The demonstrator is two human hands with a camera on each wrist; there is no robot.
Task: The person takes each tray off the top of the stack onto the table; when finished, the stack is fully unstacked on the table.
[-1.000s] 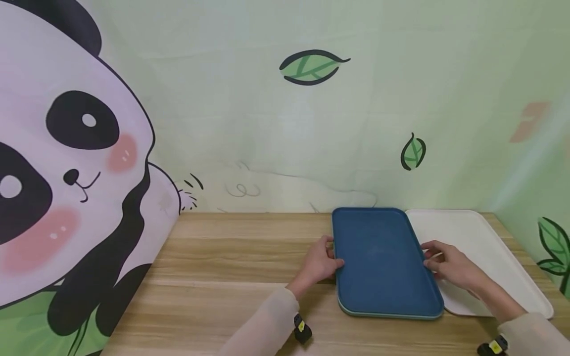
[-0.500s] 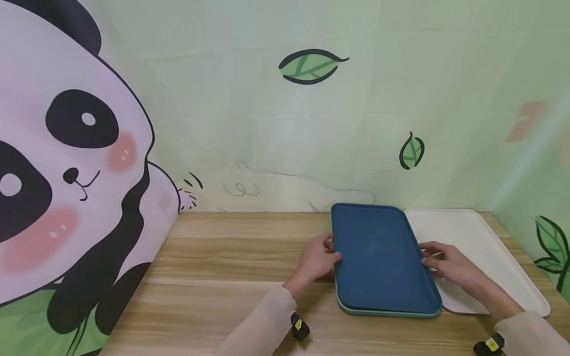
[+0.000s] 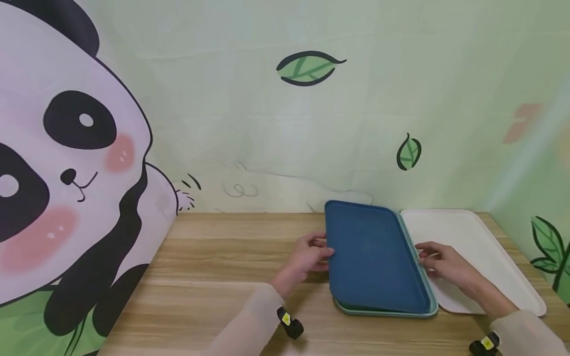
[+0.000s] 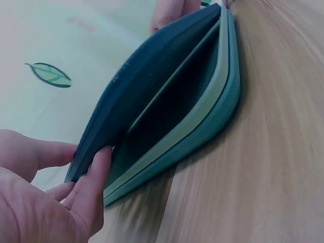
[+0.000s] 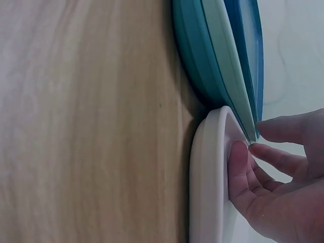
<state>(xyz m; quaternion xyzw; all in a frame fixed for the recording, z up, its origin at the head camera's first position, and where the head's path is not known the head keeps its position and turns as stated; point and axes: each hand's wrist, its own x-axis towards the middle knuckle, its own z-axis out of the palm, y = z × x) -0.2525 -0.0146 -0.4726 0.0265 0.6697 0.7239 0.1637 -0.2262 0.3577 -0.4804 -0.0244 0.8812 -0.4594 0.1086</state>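
A blue tray (image 3: 374, 257) lies tilted over a light green tray (image 4: 202, 114), its left side raised and a dark gap opening between them. Beneath is a teal tray (image 4: 223, 114). My left hand (image 3: 305, 257) pinches the blue tray's left edge, fingers below the rim in the left wrist view. On the opposite side, my right hand (image 3: 450, 264) has curled fingers with tips right at the stack's right edge, pinching the light green rim beside the blue edge in the right wrist view. Part of that hand overlaps the white tray (image 3: 498, 277).
The white tray lies right against the stack on the wooden table (image 3: 231, 257). A wall cloth (image 3: 222, 99) printed with a panda and leaves stands behind the table. Each wrist wears a small black camera (image 3: 289, 324).
The blue tray has risen on its left side and shifted left, baring the light green rim at its right and front. My left hand moved left with it; my right hand stays at the stack's edge.
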